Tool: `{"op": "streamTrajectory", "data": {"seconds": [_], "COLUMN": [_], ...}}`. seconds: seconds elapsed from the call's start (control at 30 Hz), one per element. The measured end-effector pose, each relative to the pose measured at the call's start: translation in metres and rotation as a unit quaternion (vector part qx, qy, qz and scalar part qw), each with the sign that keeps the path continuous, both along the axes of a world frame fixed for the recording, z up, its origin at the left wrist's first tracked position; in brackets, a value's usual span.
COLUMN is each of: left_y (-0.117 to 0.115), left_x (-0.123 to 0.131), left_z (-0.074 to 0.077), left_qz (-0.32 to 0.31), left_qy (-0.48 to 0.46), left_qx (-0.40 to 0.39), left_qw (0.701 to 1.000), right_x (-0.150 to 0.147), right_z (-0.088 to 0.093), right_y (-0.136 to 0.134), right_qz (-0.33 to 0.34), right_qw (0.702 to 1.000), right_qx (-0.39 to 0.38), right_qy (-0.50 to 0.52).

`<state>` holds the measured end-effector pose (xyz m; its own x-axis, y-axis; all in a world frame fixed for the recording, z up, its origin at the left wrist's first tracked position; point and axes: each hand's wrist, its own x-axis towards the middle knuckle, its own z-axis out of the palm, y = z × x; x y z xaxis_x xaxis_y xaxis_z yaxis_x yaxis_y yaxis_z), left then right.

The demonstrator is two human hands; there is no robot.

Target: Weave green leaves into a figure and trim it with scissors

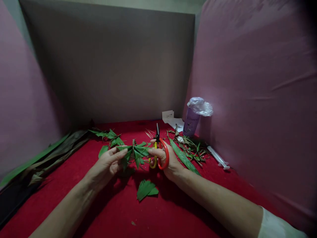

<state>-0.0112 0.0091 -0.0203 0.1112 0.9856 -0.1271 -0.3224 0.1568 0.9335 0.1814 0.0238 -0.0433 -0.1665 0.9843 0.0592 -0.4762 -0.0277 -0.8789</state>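
Note:
My left hand pinches the left end of a folded green leaf piece held above the red cloth. My right hand grips small scissors with red and yellow handles, the dark blades pointing up and away. The fingers of that hand also touch the right end of the leaf piece. A cut green leaf scrap lies on the cloth just below the hands.
Long green and dried leaves lie along the left edge. More folded leaves sit behind the hands. A pile of leaf trimmings, a purple cup with a plastic cover, white paper and a white syringe-like tube are at right. Pink and grey panels enclose the space.

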Motion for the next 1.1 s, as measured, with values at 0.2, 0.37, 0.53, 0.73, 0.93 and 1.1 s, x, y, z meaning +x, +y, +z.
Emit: {"op": "streamTrajectory", "data": {"seconds": [0.2, 0.37, 0.53, 0.73, 0.93, 1.1], "left_y": [-0.001, 0.000, 0.004, 0.010, 0.011, 0.009], "left_x": [0.002, 0.001, -0.006, -0.020, -0.022, -0.020], "left_z": [0.000, 0.000, 0.001, 0.004, 0.005, 0.002], "left_qz": [0.045, 0.036, 0.079, 0.126, 0.141, 0.130], "left_qy": [0.033, 0.024, 0.025, 0.006, -0.019, -0.026], "left_qx": [0.019, 0.030, 0.044, 0.052, 0.029, 0.029], "left_qw": [0.998, 0.999, 0.996, 0.991, 0.989, 0.991], "right_x": [-0.003, -0.007, -0.001, 0.025, 0.033, 0.033], "right_z": [-0.001, 0.000, -0.002, -0.004, 0.001, 0.000], "right_y": [-0.003, -0.006, 0.003, 0.026, 0.026, 0.023], "right_qz": [0.008, 0.006, -0.055, -0.167, -0.099, -0.082], "right_qw": [1.000, 0.999, 0.987, 0.840, 0.698, 0.675], "right_qx": [0.005, 0.025, 0.083, 0.225, 0.272, 0.297], "right_qy": [-0.005, -0.020, -0.125, -0.465, -0.655, -0.670]}}
